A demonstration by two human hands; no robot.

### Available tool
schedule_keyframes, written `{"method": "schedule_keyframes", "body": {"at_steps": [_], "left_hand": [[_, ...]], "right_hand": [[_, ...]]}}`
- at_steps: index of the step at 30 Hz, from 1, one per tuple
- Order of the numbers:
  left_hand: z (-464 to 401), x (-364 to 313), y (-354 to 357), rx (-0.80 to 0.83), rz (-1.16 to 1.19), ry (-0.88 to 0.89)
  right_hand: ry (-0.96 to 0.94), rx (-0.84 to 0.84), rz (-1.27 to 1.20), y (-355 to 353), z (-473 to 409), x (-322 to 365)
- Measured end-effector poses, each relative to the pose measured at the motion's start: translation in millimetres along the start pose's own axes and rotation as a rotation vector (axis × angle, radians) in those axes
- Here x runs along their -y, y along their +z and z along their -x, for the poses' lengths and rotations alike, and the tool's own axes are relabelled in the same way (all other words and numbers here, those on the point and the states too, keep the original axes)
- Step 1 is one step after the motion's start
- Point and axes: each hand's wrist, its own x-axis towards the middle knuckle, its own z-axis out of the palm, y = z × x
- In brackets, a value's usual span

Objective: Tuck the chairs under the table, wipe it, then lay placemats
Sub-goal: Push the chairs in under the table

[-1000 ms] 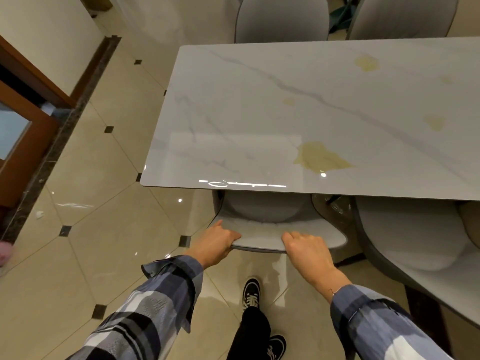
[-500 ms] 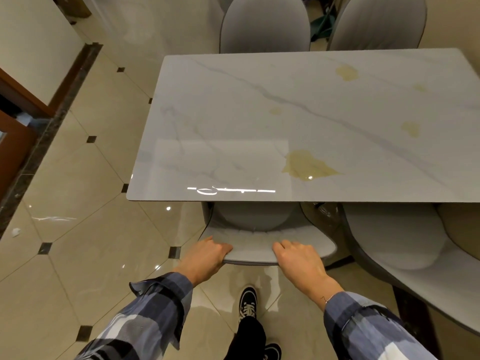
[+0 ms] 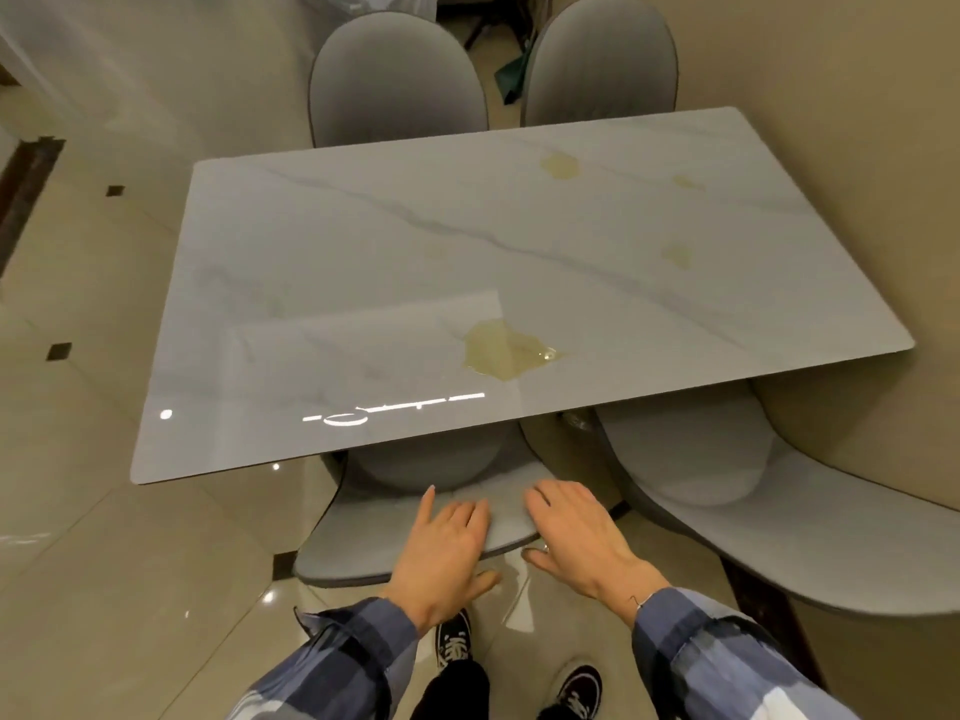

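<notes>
Two dark sneakers [image 3: 511,675] at 6 o'clock on glossy beige floor tile [image 3: 104,589]; plaid sleeves [image 3: 727,662] reach forward above them.

Left hand [image 3: 441,550] lies palm-down on the back edge of the near grey chair [image 3: 363,532], fingers spread flat along the top, thumb dropped below the edge; not closed on anything. Right hand [image 3: 576,532] just beside it at 5 o'clock, also flat and open, fingers on the same edge, thumb hooked under.

This chair sits partly under the table's near edge, its seat half hidden by the tabletop. A second grey chair [image 3: 753,491] at 4 o'clock stands angled, further out from the table, close against the beige wall [image 3: 857,174].

White marble table [image 3: 363,262] fills the centre. Large yellowish spill [image 3: 506,353] near the front edge, just right of centre. Smaller yellow stains at 1 o'clock: one [image 3: 560,166] near the far edge, another [image 3: 678,254] toward the right side.

Two more grey chairs at 12 o'clock, backs rising beyond the far edge: left one [image 3: 397,77], right one [image 3: 600,59].
</notes>
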Motion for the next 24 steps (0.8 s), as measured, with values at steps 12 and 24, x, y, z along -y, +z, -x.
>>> {"method": "schedule_keyframes", "body": {"at_steps": [12, 24], "left_hand": [[-136.4, -237.2, 2.8, 0.074, 0.050, 0.163], [-213.8, -423.4, 30.5, 0.358, 0.086, 0.302]], "right_hand": [[0.302, 0.269, 0.069, 5.3, 144.7, -252.4], [0.235, 0.355, -0.221, 1.5, 251.8, -393.3]]}}
